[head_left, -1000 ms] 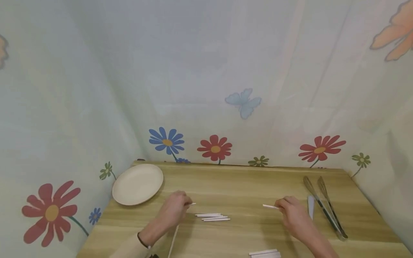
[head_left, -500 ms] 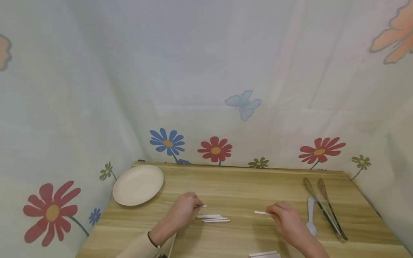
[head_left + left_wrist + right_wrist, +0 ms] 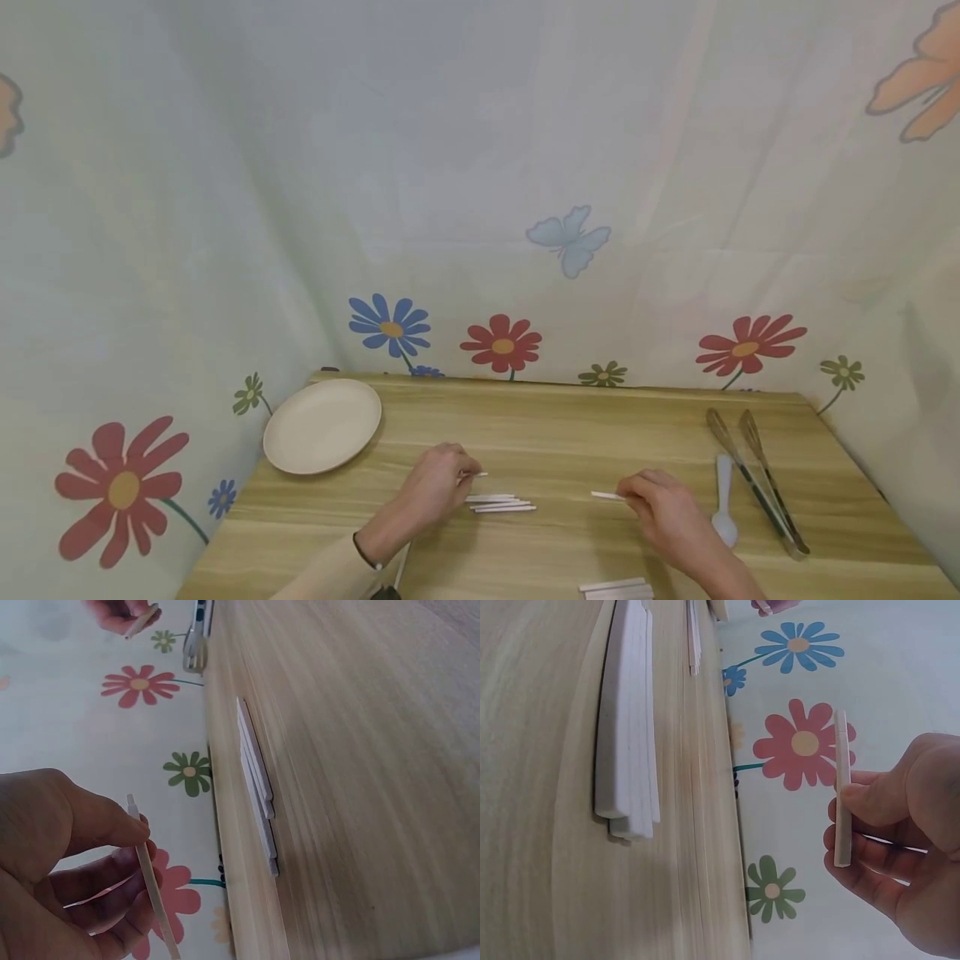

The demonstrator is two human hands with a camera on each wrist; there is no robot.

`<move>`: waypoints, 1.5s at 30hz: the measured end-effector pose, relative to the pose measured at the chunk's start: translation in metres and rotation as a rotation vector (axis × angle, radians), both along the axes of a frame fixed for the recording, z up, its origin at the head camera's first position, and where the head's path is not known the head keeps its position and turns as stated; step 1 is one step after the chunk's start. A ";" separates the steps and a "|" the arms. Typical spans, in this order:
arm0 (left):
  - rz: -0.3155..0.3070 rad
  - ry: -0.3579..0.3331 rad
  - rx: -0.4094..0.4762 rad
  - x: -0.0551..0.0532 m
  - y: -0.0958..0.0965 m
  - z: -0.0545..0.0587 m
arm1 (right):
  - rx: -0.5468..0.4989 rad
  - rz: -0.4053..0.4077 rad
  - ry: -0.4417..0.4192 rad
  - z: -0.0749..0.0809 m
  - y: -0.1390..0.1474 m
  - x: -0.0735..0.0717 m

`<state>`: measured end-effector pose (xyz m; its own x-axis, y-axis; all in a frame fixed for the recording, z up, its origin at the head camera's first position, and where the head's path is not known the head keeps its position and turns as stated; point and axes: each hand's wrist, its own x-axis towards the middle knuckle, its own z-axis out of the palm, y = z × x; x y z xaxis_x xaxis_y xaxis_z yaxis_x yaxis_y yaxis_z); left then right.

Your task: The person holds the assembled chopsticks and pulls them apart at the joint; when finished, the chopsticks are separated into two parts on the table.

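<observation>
My left hand (image 3: 435,483) pinches a thin white stick (image 3: 152,889) between thumb and fingertips, held up over the table just left of a small group of white sticks (image 3: 504,505). Most of that held stick shows only in the left wrist view. Across from it, my right hand (image 3: 663,512) grips a short white stick (image 3: 843,844), its free end pointing left toward the other hand. Below and left of the right hand lies a second stack of white sticks (image 3: 615,591), cut off by the head view's lower edge.
A cream plate (image 3: 322,427) sits at the back left. On the right lie metal tongs (image 3: 772,500) and a pale blue spoon (image 3: 723,496). Partly behind the left forearm runs a long thin rod (image 3: 402,567). A flower-printed curtain (image 3: 450,167) surrounds the wooden table (image 3: 540,425).
My left hand has moved right with its stick, closer to the group of sticks. My right hand has shifted left and slightly nearer with its stick, uncovering the spoon's bowl.
</observation>
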<state>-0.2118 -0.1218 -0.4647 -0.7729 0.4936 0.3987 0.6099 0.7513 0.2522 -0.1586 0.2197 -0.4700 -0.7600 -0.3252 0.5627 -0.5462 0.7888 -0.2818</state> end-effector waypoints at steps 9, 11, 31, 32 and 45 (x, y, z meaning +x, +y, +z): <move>0.025 -0.034 0.005 -0.001 0.004 0.000 | -0.008 0.005 0.018 0.000 0.001 0.002; 0.027 -0.049 0.009 -0.002 0.006 0.000 | -0.012 0.009 0.021 -0.001 0.001 0.003; 0.026 -0.165 0.002 -0.012 0.014 -0.009 | -0.068 0.088 -0.074 -0.004 0.006 0.018; 0.029 -0.173 -0.003 -0.012 0.015 -0.010 | -0.070 0.089 -0.084 -0.004 0.006 0.019; 0.037 -0.245 -0.023 -0.018 0.018 -0.016 | -0.056 0.149 -0.011 -0.009 0.007 0.024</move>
<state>-0.2295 -0.1034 -0.4805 -0.8626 0.4702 0.1865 0.5050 0.7791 0.3715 -0.1344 0.2265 -0.4795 -0.7117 -0.4029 0.5754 -0.6528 0.6819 -0.3298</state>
